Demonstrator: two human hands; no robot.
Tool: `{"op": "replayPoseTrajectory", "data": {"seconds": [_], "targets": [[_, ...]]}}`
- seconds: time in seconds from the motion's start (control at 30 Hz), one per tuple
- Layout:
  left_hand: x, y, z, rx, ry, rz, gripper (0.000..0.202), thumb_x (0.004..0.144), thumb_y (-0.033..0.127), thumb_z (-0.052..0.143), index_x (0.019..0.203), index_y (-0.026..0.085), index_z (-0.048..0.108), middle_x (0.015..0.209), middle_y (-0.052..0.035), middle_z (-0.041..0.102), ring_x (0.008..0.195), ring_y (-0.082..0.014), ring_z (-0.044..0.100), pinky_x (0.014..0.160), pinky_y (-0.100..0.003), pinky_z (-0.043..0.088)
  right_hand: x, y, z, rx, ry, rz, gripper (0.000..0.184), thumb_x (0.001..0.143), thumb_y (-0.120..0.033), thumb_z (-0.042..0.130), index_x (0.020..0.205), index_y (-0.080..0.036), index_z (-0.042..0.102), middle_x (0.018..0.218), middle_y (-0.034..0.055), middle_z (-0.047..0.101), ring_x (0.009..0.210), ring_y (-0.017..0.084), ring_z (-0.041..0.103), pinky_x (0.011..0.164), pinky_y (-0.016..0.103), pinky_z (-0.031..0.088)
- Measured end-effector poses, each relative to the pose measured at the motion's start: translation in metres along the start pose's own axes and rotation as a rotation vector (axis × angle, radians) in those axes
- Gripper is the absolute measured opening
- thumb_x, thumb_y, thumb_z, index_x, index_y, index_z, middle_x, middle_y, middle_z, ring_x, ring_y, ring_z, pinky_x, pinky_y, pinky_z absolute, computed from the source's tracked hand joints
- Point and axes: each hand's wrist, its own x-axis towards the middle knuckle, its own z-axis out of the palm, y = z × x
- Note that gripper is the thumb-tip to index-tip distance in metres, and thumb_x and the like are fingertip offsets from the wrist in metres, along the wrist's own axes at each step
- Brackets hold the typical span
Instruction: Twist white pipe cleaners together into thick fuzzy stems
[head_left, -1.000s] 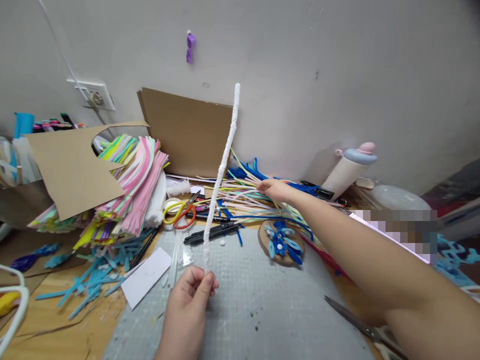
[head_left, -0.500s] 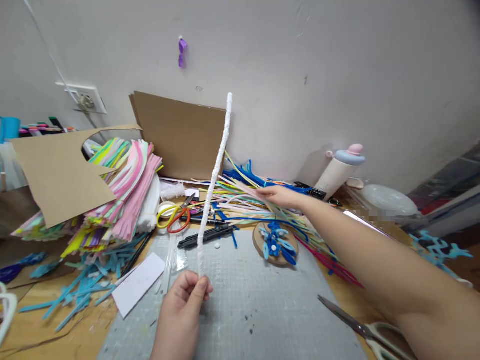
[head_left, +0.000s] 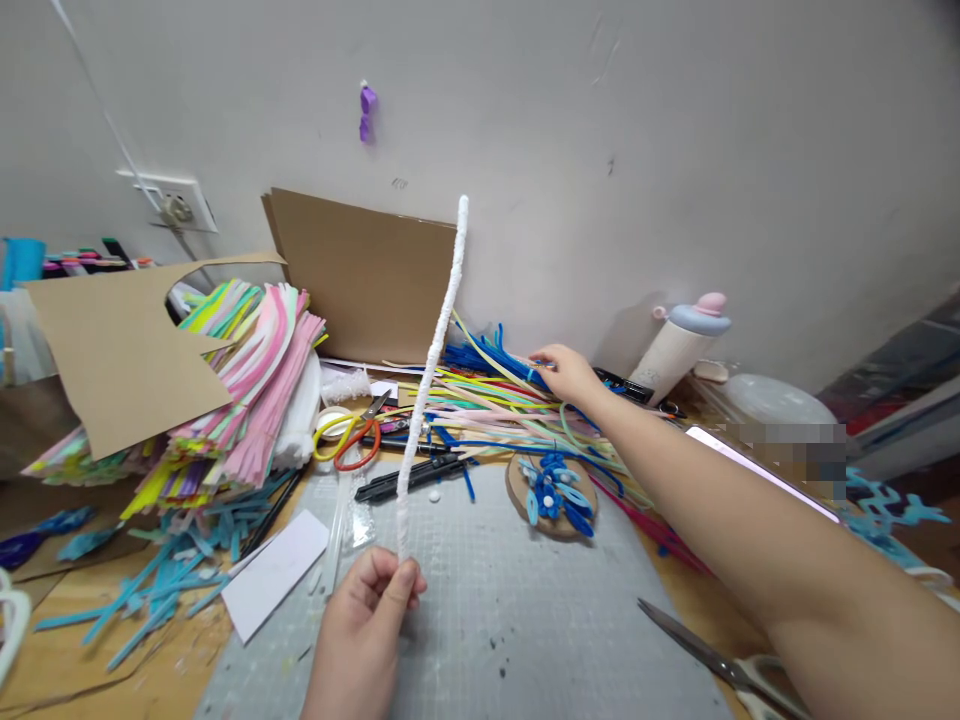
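One gray cutting mat [head_left: 555,620] is backed by loose multicolored pipe cleaners [head_left: 499,405], over which the right hand [head_left: 568,374] is extended, its grip impossible to tell. Above the mat, a white fuzzy-wrapped stem [head_left: 430,370] is pinched at its lower end by the left hand [head_left: 367,610].

Desk [head_left: 67,655] layout around a mat [head_left: 540,620]
On the mat's far part, a flower ornament [head_left: 548,502] is carried by a disc [head_left: 517,492]; strands [head_left: 487,407] are spread behind, bundles [head_left: 262,375] piled left, shears [head_left: 720,665] laid right, a bottle [head_left: 671,352] placed right-rear.
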Motion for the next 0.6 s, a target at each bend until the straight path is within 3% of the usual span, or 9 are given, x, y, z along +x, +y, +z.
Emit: {"op": "replayPoseTrajectory", "data": {"seconds": [0.07, 0.13, 0.23, 0.33, 0.47, 0.6], "targets": [[0.000, 0.001, 0.000, -0.013, 0.005, -0.005, 0.037, 0.070, 0.053, 0.063, 0.063, 0.018, 0.054, 0.062, 0.0002, 0.057, 0.061, -0.0142, 0.047, 0.058, -0.023, 0.038, 0.009, 0.005, 0.003, -0.077, 0.057, 0.009, 0.052, 0.073, -0.022, 0.059, 0.124, -0.013, 0.053, 0.134, 0.0139, 0.046, 0.126, 0.030, 0.038, 0.107, 0.041, 0.026], [0.001, 0.001, 0.001, -0.031, 0.006, -0.011, 0.037, 0.069, 0.053, 0.064, 0.063, 0.018, 0.054, 0.062, 0.0001, 0.058, 0.061, -0.0142, 0.048, 0.058, -0.023, 0.038, 0.014, 0.006, 0.011, -0.129, 0.037, 0.012, 0.056, 0.069, -0.024, 0.065, 0.123, -0.014, 0.053, 0.132, 0.0144, 0.048, 0.124, 0.032, 0.039, 0.105, 0.042, 0.028], [0.002, 0.001, 0.001, -0.050, 0.017, -0.020, 0.038, 0.067, 0.054, 0.065, 0.062, 0.018, 0.054, 0.061, 0.0002, 0.058, 0.059, -0.0140, 0.048, 0.056, -0.022, 0.038, 0.014, -0.001, 0.028, -0.160, -0.061, -0.051, 0.043, 0.071, -0.024, 0.064, 0.114, -0.018, 0.060, 0.119, 0.0108, 0.059, 0.113, 0.029, 0.050, 0.097, 0.039, 0.036], [0.002, 0.001, 0.001, -0.049, 0.022, -0.023, 0.039, 0.065, 0.055, 0.066, 0.060, 0.018, 0.054, 0.060, 0.0001, 0.058, 0.059, -0.0139, 0.048, 0.056, -0.022, 0.038, 0.006, -0.014, 0.039, -0.146, -0.193, -0.208, 0.035, 0.072, -0.021, 0.064, 0.106, -0.020, 0.065, 0.113, 0.0085, 0.063, 0.105, 0.026, 0.055, 0.093, 0.035, 0.040], [0.002, 0.001, 0.001, -0.045, 0.019, -0.037, 0.041, 0.062, 0.057, 0.068, 0.059, 0.018, 0.054, 0.058, 0.0000, 0.058, 0.057, -0.0138, 0.047, 0.054, -0.022, 0.038, -0.006, -0.020, 0.033, -0.096, -0.361, -0.390, 0.032, 0.071, -0.021, 0.065, 0.103, -0.023, 0.069, 0.116, 0.0055, 0.062, 0.108, 0.023, 0.055, 0.097, 0.032, 0.038], [0.002, 0.003, 0.001, -0.032, 0.017, -0.026, 0.041, 0.064, 0.056, 0.067, 0.060, 0.018, 0.054, 0.060, 0.0000, 0.058, 0.058, -0.0136, 0.048, 0.056, -0.022, 0.039, -0.013, -0.013, 0.023, -0.047, -0.428, -0.439, 0.038, 0.073, -0.022, 0.065, 0.111, -0.023, 0.066, 0.128, 0.0063, 0.055, 0.118, 0.024, 0.049, 0.102, 0.035, 0.035]]}}
